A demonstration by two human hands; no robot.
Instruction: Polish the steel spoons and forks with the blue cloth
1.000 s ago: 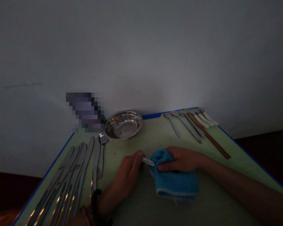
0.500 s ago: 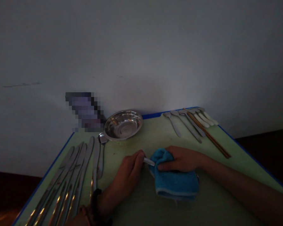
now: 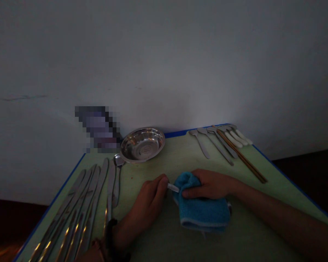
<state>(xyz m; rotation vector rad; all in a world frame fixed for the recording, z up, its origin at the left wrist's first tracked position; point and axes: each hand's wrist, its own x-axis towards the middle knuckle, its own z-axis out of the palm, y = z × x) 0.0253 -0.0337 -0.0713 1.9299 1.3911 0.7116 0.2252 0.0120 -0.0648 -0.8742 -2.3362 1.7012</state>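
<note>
My left hand (image 3: 150, 198) is closed round one end of a piece of metal cutlery (image 3: 173, 187), whose flat handle shows between my two hands. A folded blue cloth (image 3: 205, 214) covers most of its length. From above, my right hand (image 3: 210, 183) grips this cloth, thumb on the near side and fingers mostly hidden behind. A small shiny rounded edge peeks out at the cloth's right side; I cannot tell whether it is a spoon or a fork. Both hands are just above the table (image 3: 158, 240).
Several table knives (image 3: 76, 218) lie at the left. A steel bowl (image 3: 143, 145) stands at the back, a spoon (image 3: 117, 182) beside it and a blurred-out upright device (image 3: 100, 127) behind. Back right are spoons (image 3: 200, 143), chopsticks (image 3: 243, 158) and white-handled cutlery (image 3: 235, 138). The wall (image 3: 164, 65) borders the far edge.
Hardly anything differs. The handle between my hands has shifted very slightly, and a little more of the shiny edge shows at the cloth's right. Both hands keep their grip.
</note>
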